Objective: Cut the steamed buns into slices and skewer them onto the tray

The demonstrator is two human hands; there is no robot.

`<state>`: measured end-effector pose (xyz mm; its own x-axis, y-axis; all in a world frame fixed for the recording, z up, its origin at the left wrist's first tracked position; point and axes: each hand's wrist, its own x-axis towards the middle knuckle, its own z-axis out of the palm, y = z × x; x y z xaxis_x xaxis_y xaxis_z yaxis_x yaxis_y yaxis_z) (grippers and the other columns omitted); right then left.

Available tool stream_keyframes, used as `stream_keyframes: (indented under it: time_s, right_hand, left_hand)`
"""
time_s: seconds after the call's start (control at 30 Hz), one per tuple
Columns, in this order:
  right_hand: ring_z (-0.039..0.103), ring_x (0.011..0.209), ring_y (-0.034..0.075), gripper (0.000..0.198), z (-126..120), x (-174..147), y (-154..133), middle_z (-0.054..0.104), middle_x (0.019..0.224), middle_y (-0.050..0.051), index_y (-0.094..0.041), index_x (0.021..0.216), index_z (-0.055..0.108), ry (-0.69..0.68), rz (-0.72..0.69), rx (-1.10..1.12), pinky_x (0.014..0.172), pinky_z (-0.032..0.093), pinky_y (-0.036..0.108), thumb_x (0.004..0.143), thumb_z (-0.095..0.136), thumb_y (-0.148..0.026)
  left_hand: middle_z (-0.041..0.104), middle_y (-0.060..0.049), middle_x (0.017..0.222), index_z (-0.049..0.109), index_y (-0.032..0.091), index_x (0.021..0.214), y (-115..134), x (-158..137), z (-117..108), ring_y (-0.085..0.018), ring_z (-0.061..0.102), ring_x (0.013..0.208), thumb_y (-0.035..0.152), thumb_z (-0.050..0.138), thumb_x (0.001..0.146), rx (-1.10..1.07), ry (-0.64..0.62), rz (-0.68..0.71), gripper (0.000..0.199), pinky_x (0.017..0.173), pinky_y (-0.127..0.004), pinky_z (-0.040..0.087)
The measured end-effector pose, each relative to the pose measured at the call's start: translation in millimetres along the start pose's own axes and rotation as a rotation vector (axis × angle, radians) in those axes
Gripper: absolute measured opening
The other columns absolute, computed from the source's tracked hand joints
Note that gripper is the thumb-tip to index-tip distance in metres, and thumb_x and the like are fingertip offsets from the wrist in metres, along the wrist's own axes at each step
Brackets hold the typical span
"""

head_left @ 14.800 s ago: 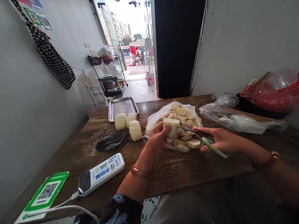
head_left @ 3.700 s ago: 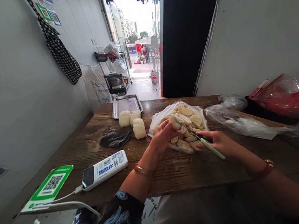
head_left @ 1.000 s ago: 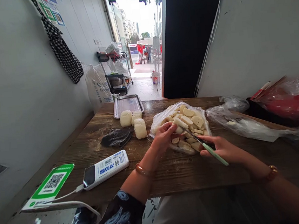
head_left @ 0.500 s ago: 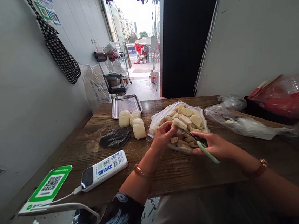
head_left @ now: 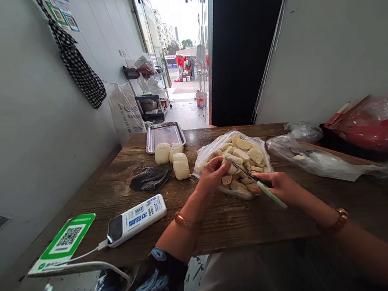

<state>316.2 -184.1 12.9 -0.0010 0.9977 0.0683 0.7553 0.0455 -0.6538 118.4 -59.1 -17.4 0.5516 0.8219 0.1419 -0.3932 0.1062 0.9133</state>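
My left hand (head_left: pixel 213 175) pinches a pale steamed bun (head_left: pixel 229 166) over the near side of a clear plastic bag (head_left: pixel 203 156). Inside the bag lie several cut bun pieces (head_left: pixel 244 144). My right hand (head_left: pixel 278 188) is closed around scissors (head_left: pixel 267 192) with light green handles. Their dark blades point up and left and reach the bun at my left fingertips. How deep they go into it is hard to see. Left of the bag, three whole steamed buns (head_left: pixel 181 167) sit together on the wooden table (head_left: pixel 218 225).
A metal tray (head_left: pixel 165 136) lies behind the whole buns, with a dark cloth (head_left: pixel 150 178) in front of them. Nearer left are a white power bank (head_left: pixel 137 219) with a cable and a green QR code card (head_left: pixel 64 240). Plastic bags (head_left: pixel 313 152) spread along the right side.
The scissor handles have come closer together, and the blades now lie across the top of the bun in my left hand. Both hands stay nearly in place; the view has shifted slightly.
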Motion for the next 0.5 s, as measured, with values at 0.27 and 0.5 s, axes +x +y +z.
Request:
stream_keyframes:
  time_s: [0.27, 0.5]
  right_hand:
    - [0.068, 0.115, 0.039, 0.080, -12.1, -4.0, -4.5, 0.074, 0.126, 0.016, -0.010, 0.140, 0.063, -0.096, 0.031, -0.038, 0.100, 0.052, 0.048, 0.078, 0.070, -0.060]
    - [0.067, 0.114, 0.041, 0.086, -11.0, 2.3, -8.7, 0.074, 0.124, 0.017, -0.010, 0.140, 0.063, -0.133, 0.060, -0.030, 0.098, 0.052, 0.050, 0.073, 0.074, -0.062]
  left_hand:
    - [0.064, 0.000, 0.083, 0.070, 0.015, 0.095, -3.1, 1.5, -2.4, -0.012, 0.059, 0.073, 0.048, 0.087, 0.068, 0.026, -0.020, -0.005, 0.045, 0.068, -0.023, 0.049]
    - [0.063, -0.001, 0.080, 0.072, 0.016, 0.091, -5.2, 3.4, -4.9, -0.013, 0.058, 0.073, 0.046, 0.084, 0.072, 0.156, -0.074, 0.061, 0.038, 0.065, -0.023, 0.047]
